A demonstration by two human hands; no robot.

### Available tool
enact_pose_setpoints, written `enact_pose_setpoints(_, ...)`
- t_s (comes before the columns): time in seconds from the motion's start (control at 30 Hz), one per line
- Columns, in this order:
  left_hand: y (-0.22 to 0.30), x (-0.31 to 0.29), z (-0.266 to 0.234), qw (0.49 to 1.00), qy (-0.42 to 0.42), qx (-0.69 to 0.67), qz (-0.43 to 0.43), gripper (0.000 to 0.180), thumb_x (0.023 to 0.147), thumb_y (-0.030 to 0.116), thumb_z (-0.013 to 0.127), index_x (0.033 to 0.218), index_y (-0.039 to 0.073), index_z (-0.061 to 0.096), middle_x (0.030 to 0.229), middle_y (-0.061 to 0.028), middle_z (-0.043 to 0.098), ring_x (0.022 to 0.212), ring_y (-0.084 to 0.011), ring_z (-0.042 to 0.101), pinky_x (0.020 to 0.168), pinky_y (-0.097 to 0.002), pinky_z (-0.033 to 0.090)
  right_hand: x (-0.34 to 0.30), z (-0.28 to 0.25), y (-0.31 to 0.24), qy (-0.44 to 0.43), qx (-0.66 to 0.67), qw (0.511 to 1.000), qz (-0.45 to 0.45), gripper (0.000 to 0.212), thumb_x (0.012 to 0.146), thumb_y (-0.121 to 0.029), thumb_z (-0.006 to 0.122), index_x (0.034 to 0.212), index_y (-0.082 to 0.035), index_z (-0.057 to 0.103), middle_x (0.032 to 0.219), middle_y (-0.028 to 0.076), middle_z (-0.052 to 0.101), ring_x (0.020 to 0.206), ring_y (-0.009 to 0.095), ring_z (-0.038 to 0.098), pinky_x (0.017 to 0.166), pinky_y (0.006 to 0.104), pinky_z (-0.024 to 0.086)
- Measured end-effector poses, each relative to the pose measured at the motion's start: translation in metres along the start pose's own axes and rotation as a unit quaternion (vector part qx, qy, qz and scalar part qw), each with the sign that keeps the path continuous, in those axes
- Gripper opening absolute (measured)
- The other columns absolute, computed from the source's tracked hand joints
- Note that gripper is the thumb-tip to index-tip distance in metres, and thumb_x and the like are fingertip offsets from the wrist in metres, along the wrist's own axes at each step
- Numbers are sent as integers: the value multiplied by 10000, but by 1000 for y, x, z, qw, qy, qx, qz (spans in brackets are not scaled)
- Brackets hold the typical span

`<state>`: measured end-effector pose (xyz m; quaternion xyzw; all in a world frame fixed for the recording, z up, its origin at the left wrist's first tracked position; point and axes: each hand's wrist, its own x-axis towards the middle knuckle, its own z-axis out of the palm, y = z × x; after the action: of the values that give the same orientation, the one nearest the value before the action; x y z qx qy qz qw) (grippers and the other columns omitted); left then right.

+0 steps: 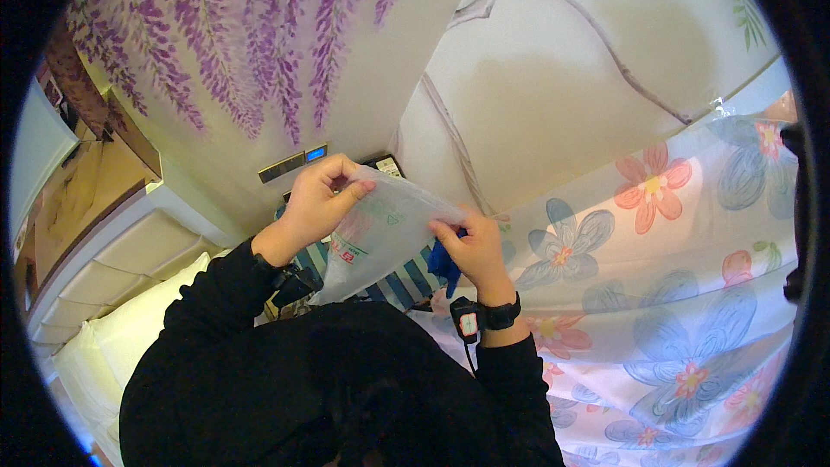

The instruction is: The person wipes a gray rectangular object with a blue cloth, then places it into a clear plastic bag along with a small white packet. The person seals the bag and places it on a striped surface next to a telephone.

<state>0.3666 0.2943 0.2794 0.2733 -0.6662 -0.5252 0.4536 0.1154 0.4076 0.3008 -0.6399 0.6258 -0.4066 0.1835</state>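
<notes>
A thin translucent plastic bag [380, 229] with red and green print is stretched between my two hands. My left hand [320, 199] pinches its upper left edge between thumb and fingers. At the bag's right corner, my right hand [474, 251] grips the edge the same way. The bag hangs down toward my body, its lower end narrowing near my left wrist. Something dark blue [444, 266] shows beside and below my right hand; I cannot make out what it is. Both wrists carry black strapped devices.
Below the bag lies a blue and white striped surface [393, 292]. A floral curtain [657, 294] fills the right side. A wall with painted purple flowers [259, 43] rises ahead, with a switch panel [294, 163]. To the left are a padded headboard [112, 268] and a pale pillow [143, 307].
</notes>
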Motion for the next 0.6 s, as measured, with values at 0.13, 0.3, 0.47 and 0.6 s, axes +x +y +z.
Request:
enact_pose_setpoints(0.13,8,-4,7,998,21,-43,29,139,980,148,691,977,20,638,915,-9,662,836,-59,596,748,-242,501,-4,-4,1,-16,12,1000,-1,293,966,-307,672,878,-31,723,693,111,663,610,225,641,578,338,480)
enact_pose_setpoints(0.3,13,0,17,991,84,-64,85,149,995,161,675,1005,18,631,915,4,645,816,-55,576,733,-238,496,-7,-9,-2,-1,40,999,-33,381,992,-310,640,751,-16,657,631,104,614,570,231,608,545,353,453)
enact_pose_setpoints(0.47,4,-1,16,982,121,30,145,165,983,172,690,1001,21,627,867,-8,623,772,-72,553,702,-233,472,-7,-12,-13,30,43,998,-28,382,980,-308,654,734,-15,650,622,107,605,565,244,602,546,360,452)
enact_pose_setpoints(0.6,-6,-2,17,969,159,74,176,193,962,185,718,986,22,616,821,-27,606,721,-91,531,660,-238,449,-4,-10,-20,23,-24,995,-89,306,943,-295,687,793,-29,684,671,126,633,584,274,613,556,354,460)
